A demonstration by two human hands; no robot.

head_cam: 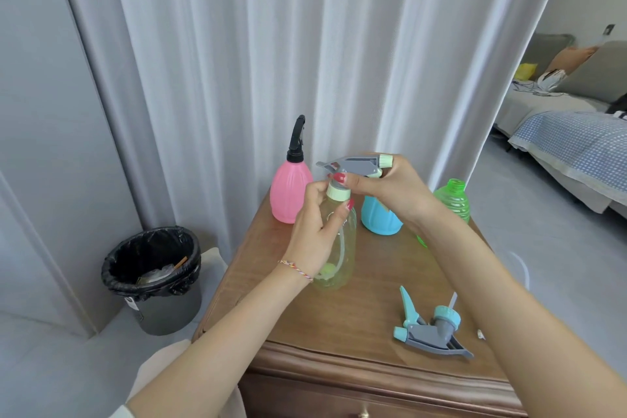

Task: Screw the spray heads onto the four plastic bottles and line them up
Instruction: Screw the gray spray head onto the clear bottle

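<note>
My left hand (315, 224) grips the neck of a clear yellowish bottle (339, 248) standing on the wooden table (356, 316). My right hand (390, 187) holds a grey spray head with a pale green collar (356, 168) seated on that bottle's mouth. A pink bottle (290, 193) with a black spray head stands at the back left. Behind my right hand stands a blue bottle (378, 217), its top hidden. A green bottle (453, 198) with an open mouth stands at the back right. A loose grey and teal spray head (431, 329) lies at the front right.
White curtains hang behind the table. A black-lined waste bin (152, 278) stands on the floor to the left. A bed with a blue checked cover (576, 142) lies to the right. The table's front edge is near me.
</note>
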